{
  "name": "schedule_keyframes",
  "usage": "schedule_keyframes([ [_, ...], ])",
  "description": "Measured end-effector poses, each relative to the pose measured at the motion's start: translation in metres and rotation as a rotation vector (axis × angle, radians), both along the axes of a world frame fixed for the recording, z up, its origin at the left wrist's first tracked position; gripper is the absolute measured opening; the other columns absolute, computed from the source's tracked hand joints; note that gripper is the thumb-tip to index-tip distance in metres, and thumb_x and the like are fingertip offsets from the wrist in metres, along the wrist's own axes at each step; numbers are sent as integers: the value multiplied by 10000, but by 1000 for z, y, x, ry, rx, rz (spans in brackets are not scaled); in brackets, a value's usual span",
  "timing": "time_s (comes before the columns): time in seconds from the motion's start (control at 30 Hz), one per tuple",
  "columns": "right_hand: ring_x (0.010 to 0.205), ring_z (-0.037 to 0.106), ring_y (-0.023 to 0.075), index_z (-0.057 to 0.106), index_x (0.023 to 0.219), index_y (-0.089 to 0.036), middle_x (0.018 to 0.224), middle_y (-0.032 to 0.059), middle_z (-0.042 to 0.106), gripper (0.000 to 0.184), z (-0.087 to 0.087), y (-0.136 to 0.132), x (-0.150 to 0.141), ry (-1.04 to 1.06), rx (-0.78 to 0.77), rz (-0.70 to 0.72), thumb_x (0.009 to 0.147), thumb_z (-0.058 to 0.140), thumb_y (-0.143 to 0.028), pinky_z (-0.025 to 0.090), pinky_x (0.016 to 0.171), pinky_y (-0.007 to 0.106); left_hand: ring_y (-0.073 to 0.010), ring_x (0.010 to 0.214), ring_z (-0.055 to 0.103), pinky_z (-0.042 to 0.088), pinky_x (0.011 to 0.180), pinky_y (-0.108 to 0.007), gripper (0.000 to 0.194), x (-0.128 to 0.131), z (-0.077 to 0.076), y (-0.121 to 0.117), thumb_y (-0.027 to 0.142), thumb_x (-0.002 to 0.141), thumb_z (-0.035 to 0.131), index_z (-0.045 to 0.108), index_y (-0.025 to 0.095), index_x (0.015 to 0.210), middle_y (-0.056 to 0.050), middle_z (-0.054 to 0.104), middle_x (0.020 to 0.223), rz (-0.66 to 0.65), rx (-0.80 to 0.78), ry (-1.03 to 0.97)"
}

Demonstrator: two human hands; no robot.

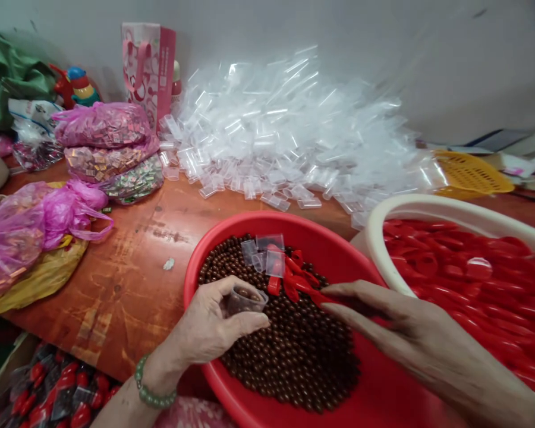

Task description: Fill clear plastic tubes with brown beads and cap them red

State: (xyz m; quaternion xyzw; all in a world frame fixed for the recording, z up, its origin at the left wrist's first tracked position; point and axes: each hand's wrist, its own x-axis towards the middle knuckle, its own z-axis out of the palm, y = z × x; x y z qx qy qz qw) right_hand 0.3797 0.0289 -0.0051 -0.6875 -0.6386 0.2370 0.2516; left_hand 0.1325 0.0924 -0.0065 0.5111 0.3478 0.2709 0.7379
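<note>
The clear plastic container [246, 302] is best kept mouth-up in a light pinch, so its thin walls don't flex and spill the brown balls inside. The left hand [207, 326] curls around it over the red basin [194, 267]; across from it, the right hand [399, 321] has narrowly parted fingertips at a red plastic piece [304, 284], though whether they grip it I cannot tell.

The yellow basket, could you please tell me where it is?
In the head view, the yellow basket lies at the right, just behind the white basin of red pieces.
</note>
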Motion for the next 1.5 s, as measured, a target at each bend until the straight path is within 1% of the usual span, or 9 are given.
schedule_keyframes([
  [0.13, 755, 713, 213, 722, 884, -258, 857, 44, 750, 301, 11, 4, -25, 320, 77, -67, 762, 693, -532, 594, 671, 293, -138, 754, 639, 482, 699, -252, 171, 1, 3, -6, 257, 774, 678, 585, 150, 868, -31, 644, 810, -12, -24, -74],
  [0.37, 781, 719, 200, 721, 943, -249, 895, 51, 754, 288, 0, 5, -46, 443, 64, -59, 778, 706, -485, 598, 684, 268, -113, 757, 578, 465, 739, -243, 173, 4, 1, -4, 259, 776, 674, 582, 160, 884, -10, 610, 839, 150, 98, 14],
  [0.53, 881, 713, 183, 631, 1112, -260, 995, 51, 730, 294, -8, 1, -46, 411, 25, 73, 841, 671, -368, 594, 737, 264, -90, 657, 505, 420, 663, -229, 199, 6, -3, 1, 284, 745, 700, 596, 162, 862, 27, 565, 747, 192, 71, 59],
  [0.7, 947, 705, 174, 505, 1310, -281, 1059, 53, 717, 429, 2, 6, -49, 260, 61, 253, 893, 602, -257, 584, 807, 278, -113, 700, 538, 420, 687, -246, 201, 7, -3, 2, 279, 723, 715, 644, 153, 863, 7, 615, 772, 105, 39, 67],
  [0.83, 1076, 660, 190, 563, 1251, -287, 1174, 72, 681, 381, 10, 11, -53, 121, 180, 361, 881, 612, -210, 553, 897, 290, -149, 787, 572, 428, 762, -279, 151, 7, -1, 3, 259, 729, 704, 678, 134, 811, -34, 654, 821, 40, 100, 77],
  [1.03, 934, 699, 167, 664, 1039, -274, 994, 44, 717, 208, 11, 13, -58, 202, 265, 358, 865, 625, -167, 570, 803, 235, -135, 742, 555, 410, 716, -267, 140, 6, -2, 6, 241, 716, 722, 716, 132, 804, -25, 645, 805, 2, 127, 92],
  [1.27, 720, 708, 150, 721, 845, -265, 824, 6, 735, 82, 6, 12, -59, 433, 252, 144, 774, 741, -229, 590, 647, 198, -133, 754, 566, 418, 731, -265, 241, 6, -5, 4, 253, 731, 715, 718, 113, 926, -41, 661, 827, -9, -8, 29],
  [1.4, 782, 706, 146, 736, 835, -291, 824, -16, 736, 132, 12, 10, -61, 566, 309, -118, 726, 780, -230, 593, 724, 205, -129, 782, 580, 437, 769, -262, 202, 1, -5, 5, 215, 727, 728, 724, 141, 914, -35, 656, 855, -59, -53, -79],
  [1.5, 859, 692, 146, 739, 853, -320, 871, -25, 728, 157, 22, 11, -69, 616, 342, -149, 736, 771, -220, 581, 794, 224, -157, 830, 609, 459, 794, -280, 153, -3, -5, 4, 233, 735, 728, 732, 137, 854, -57, 661, 893, -187, -49, -238],
])
